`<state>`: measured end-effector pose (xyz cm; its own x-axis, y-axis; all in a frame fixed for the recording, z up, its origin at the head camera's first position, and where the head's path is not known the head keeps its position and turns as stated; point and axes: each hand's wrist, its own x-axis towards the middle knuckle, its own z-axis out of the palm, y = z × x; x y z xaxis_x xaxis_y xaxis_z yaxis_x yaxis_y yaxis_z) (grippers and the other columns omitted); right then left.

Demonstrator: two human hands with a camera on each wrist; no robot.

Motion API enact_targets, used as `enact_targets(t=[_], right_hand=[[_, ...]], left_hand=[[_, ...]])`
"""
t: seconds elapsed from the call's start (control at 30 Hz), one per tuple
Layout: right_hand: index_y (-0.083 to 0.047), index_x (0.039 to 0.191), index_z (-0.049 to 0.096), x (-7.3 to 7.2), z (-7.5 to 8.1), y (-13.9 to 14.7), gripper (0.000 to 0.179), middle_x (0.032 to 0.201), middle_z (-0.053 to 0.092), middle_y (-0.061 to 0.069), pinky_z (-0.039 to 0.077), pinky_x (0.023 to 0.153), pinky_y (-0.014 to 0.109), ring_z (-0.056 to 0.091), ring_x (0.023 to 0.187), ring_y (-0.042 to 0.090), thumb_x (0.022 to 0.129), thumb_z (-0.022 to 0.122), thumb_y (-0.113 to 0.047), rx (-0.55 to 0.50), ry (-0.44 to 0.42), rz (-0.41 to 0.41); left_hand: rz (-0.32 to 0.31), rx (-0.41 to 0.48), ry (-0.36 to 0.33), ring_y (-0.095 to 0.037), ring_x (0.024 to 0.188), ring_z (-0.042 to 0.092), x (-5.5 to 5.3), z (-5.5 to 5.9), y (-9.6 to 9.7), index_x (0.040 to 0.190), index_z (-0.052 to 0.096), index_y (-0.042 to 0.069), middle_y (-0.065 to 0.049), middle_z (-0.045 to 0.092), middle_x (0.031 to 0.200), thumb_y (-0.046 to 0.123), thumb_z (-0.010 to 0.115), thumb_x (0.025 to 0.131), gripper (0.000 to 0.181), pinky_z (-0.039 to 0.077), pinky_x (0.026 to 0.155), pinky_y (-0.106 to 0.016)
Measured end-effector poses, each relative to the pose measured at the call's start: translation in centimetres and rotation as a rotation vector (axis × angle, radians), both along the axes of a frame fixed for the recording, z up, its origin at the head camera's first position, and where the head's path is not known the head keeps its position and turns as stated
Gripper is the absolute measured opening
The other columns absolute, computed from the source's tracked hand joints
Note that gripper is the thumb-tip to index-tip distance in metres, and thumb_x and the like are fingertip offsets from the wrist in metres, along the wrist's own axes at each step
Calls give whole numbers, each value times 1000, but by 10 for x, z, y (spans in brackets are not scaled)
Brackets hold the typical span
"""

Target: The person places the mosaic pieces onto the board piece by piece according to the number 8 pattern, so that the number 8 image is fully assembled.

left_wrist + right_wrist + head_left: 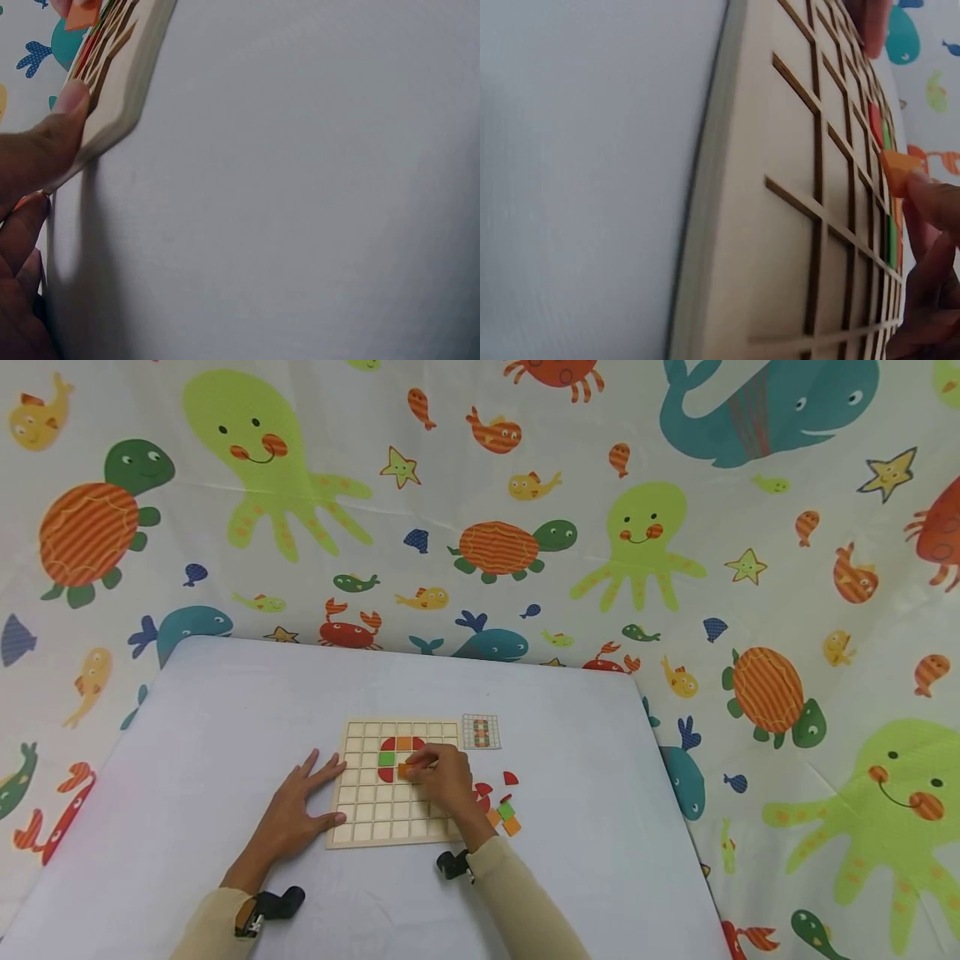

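Note:
A wooden grid board [397, 842] lies on the white table in the head view. My right hand [444, 778] pinches an orange square tile [898, 172] between thumb and fingers, over the middle of the grid. Set in the cells near it are a red rounded piece [387, 744], an orange square [404, 743], a green square [386, 759] and a lower red piece [386, 774]. My right hand hides some nearby cells. At the board's left edge, my left hand [288, 810] rests with fingers spread; its thumb [71, 105] touches the rim in the left wrist view.
A small card [481, 732] with a printed coloured grid pattern lies against the board's upper right side. Several loose pieces lie right of the board, among them a red quarter-round [510, 778], a green square [506, 810] and an orange square [512, 826]. A sea-animal curtain [420, 552] hangs behind the table.

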<state>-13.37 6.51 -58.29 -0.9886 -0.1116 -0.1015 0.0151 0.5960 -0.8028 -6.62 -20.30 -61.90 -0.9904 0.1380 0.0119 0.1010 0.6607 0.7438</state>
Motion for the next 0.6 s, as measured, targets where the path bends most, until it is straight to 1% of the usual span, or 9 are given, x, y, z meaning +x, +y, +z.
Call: enact_targets(t=[0.2, 0.4, 0.5, 0.6], right_hand=[[-22, 92, 81, 1, -2, -9, 7, 79, 72, -11, 46, 61, 24, 62, 73, 2, 90, 87, -19, 70, 9, -14], [-22, 90, 80, 2, 0, -13, 6, 78, 70, -12, 45, 62, 23, 59, 71, 2, 90, 86, -19, 130, 10, 2], [-23, 91, 80, 3, 0, -12, 8, 78, 70, -13, 44, 62, 23, 59, 71, 1, 89, 87, -18, 140, 8, 5], [-22, 94, 80, 6, 1, -8, 11, 79, 70, -13, 43, 63, 22, 58, 73, 1, 87, 88, -17, 117, 13, 2]], left_hand=[[-1, 0, -17, -62, 157, 18, -1, 1, 1, 159, 50, 13, -26, 29, 172, 23, 93, 78, 92, 17, 123, -82], [-14, -6, -17, -57, 160, 18, -2, 2, 0, 159, 49, 12, -24, 33, 171, 24, 92, 79, 92, 14, 126, -78], [-15, -5, -21, -57, 160, 17, -2, 2, -1, 159, 49, 12, -24, 33, 171, 24, 92, 79, 92, 14, 127, -78], [-14, -2, -25, -58, 160, 17, -2, 1, -1, 159, 49, 12, -24, 32, 172, 23, 92, 79, 92, 14, 126, -78]])
